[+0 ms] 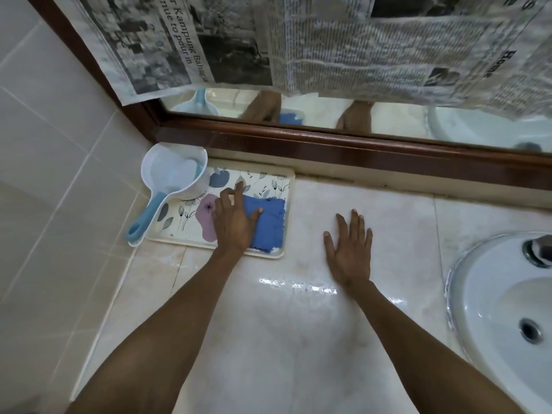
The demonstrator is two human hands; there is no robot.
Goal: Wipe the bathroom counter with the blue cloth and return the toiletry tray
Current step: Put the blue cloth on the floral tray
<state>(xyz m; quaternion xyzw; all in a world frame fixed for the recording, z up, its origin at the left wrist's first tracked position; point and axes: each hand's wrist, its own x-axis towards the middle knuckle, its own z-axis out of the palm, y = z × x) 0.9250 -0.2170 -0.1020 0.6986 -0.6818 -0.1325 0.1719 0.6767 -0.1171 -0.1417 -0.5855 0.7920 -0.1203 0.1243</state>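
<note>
A cream tray (pixel 263 177) with a flower print lies at the back left of the pale marble counter (pixel 268 339), against the mirror frame. A folded blue cloth (pixel 270 222) lies on the tray's right half. My left hand (pixel 234 219) rests over the cloth's left edge with fingers spread, thumb on the cloth; it does not grip it. My right hand (pixel 348 246) lies flat on the bare counter to the right of the tray, fingers apart and holding nothing. A wet streak (pixel 298 286) shines on the counter in front of that hand.
A white water scoop with a light blue handle (pixel 170 177) sits on the tray's left end, its handle overhanging the edge. A white basin (pixel 507 309) with a chrome tap (pixel 537 249) fills the right side. A wood-framed mirror (pixel 328 144) covered with newspaper stands behind. Tiled wall at left.
</note>
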